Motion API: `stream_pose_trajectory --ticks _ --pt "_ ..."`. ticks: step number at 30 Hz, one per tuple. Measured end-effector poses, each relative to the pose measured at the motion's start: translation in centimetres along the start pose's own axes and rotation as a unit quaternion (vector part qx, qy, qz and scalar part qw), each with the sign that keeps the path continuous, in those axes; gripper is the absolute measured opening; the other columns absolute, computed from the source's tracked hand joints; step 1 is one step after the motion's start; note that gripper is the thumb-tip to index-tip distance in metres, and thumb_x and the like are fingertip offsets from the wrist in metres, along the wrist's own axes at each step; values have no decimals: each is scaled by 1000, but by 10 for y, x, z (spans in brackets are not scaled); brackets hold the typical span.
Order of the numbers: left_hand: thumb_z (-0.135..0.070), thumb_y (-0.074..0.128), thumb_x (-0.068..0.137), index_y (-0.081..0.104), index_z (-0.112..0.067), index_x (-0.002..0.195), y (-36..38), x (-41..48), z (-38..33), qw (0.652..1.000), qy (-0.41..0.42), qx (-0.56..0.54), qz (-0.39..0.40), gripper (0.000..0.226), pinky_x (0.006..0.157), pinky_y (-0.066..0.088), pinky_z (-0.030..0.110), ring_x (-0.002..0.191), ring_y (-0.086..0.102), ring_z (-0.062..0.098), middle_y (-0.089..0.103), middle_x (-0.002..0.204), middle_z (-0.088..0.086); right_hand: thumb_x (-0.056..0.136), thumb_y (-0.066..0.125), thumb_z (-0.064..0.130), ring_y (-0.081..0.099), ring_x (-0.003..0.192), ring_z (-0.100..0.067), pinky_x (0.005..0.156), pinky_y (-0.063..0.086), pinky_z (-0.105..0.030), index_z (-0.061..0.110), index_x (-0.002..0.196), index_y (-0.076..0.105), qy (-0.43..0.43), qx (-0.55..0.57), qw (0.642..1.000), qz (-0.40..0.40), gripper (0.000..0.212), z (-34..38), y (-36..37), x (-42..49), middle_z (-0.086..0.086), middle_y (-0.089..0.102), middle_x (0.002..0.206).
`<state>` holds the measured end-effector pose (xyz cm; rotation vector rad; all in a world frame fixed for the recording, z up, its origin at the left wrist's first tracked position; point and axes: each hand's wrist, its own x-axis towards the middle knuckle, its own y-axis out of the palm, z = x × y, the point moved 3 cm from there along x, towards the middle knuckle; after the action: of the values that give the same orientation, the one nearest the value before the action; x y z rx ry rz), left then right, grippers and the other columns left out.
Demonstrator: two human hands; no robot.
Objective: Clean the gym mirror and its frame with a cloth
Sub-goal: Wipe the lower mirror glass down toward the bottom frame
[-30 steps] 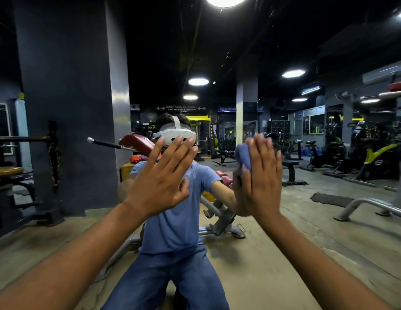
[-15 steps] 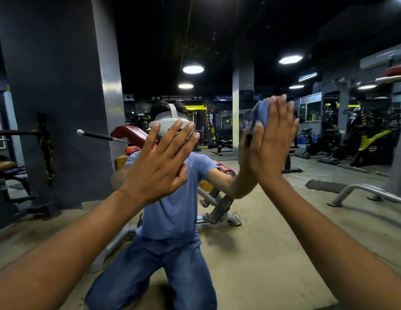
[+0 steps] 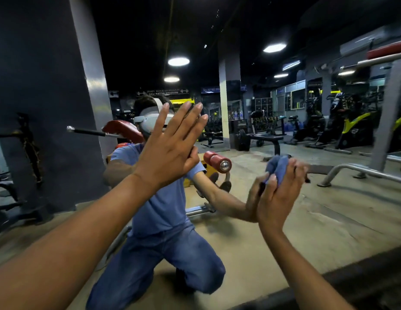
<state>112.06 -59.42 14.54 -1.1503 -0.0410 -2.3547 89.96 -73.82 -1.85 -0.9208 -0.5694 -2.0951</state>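
The gym mirror [image 3: 311, 222] fills nearly the whole view and reflects me kneeling in a blue shirt and jeans. Its dark lower frame [image 3: 363, 271] runs across the bottom right. My left hand [image 3: 170, 153] lies flat on the glass, fingers straight and spread, level with the reflected head. My right hand [image 3: 280, 198] presses a bunched blue cloth [image 3: 277, 166] against the glass at about waist height of the reflection. Its fingers are nearly straight, and the cloth pokes out above them.
Only as reflections in the glass: a dark pillar [image 3: 49, 108] at left, a bench with red roller pads [image 3: 217, 163] behind me, a metal machine frame [image 3: 360, 171] at right, and exercise bikes [image 3: 351, 128] at the far right.
My right hand slid the cloth up the glass and then down to the lower right. My left hand stayed flat on the mirror. My view tilted downward, bringing the lower frame into sight.
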Motion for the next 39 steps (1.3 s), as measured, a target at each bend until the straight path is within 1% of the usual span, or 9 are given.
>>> stream_pose_trajectory --ticks 7,11,17,21,23,26,31,36,39 --pt "-34 39 105 23 -11 169 -8 -52 37 998 63 -14 -9 70 130 15 61 164 12 33 12 177 15 113 18 47 4 163 -27 129 15 -59 13 167 19 -69 33 995 64 64 38 9 -67 -3 8 176" --pt "-33 41 106 23 -7 168 -26 -84 90 999 -24 -19 -43 70 129 18 63 164 14 35 15 176 17 109 30 32 10 161 -38 128 16 -60 4 162 31 -149 39 987 47 60 132 38 -47 -18 21 172" --pt "-32 40 105 23 -4 168 -31 -117 126 995 -82 -4 -49 70 130 16 62 163 18 35 17 176 17 104 56 27 16 161 -35 123 26 -64 12 162 35 -471 -46 861 184 64 157 42 -93 -15 22 172" --pt "-32 41 106 21 -5 168 -29 -116 124 995 -80 3 -52 71 129 19 63 164 14 34 15 176 17 108 35 41 6 163 -31 129 13 -58 11 165 25 -301 -32 950 75 66 217 56 -7 -13 14 175" --pt "-32 44 105 21 -5 168 -29 -116 126 996 -80 2 -51 73 128 20 63 164 14 34 15 176 17 110 25 44 3 163 -33 130 8 -56 11 166 22 -267 -20 962 59 65 262 70 6 -14 11 175" --pt "-31 48 103 25 -6 167 -33 -115 127 995 -78 -19 -60 73 129 22 60 163 19 33 20 175 16 112 33 35 5 162 -37 128 12 -60 8 166 23 -362 -17 927 98 61 290 82 -27 -18 12 174" --pt "-37 44 105 24 -8 168 -47 -131 171 996 -73 14 -55 72 130 19 58 163 21 31 18 176 14 109 51 32 8 162 -33 128 18 -59 11 165 25 -541 -79 820 172 65 233 61 -54 -13 13 175" --pt "-42 47 104 16 -9 170 -42 -148 191 993 -106 29 -44 80 131 13 61 164 14 32 12 177 14 110 28 35 5 163 -30 131 8 -52 10 165 26 -328 -9 942 68 60 288 75 5 -14 13 175" --pt "-40 46 104 15 -9 170 -43 -147 190 993 -107 21 -39 79 131 12 60 165 12 30 10 178 14 112 34 31 2 163 -33 131 8 -55 7 166 22 -330 7 941 72 60 332 92 -12 -16 10 175"
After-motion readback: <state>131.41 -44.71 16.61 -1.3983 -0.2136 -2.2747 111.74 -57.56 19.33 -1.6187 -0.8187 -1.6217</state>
